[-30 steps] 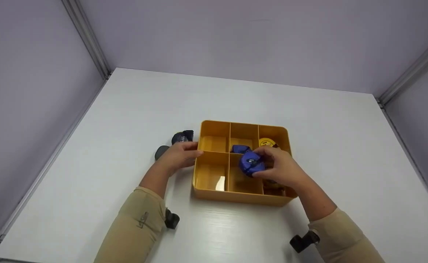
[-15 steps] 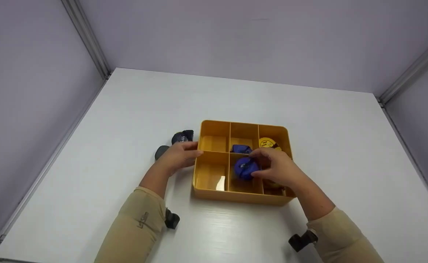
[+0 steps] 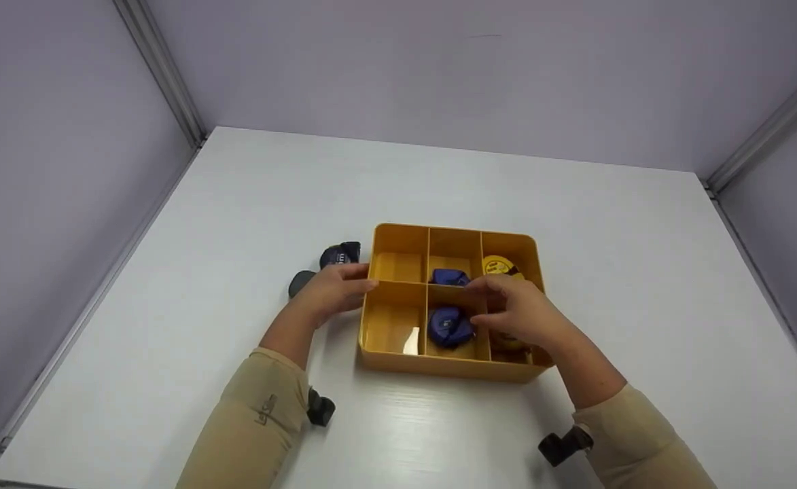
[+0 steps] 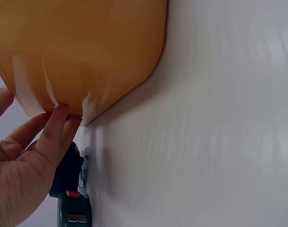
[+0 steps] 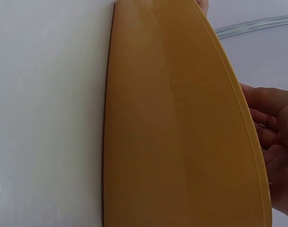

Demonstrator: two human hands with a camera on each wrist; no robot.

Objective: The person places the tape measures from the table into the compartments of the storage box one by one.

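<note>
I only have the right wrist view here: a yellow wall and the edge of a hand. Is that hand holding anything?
Observer: No. In the head view the right hand hangs over the yellow tray, fingers relaxed, holding nothing.
Operator: What lies under it?
Observer: A blue tape measure lies in the near middle compartment, just left of the fingers.
Operator: And the other hand?
Observer: The left hand rests against the tray's left wall; the left wrist view shows its fingertips touching the wall.
</note>
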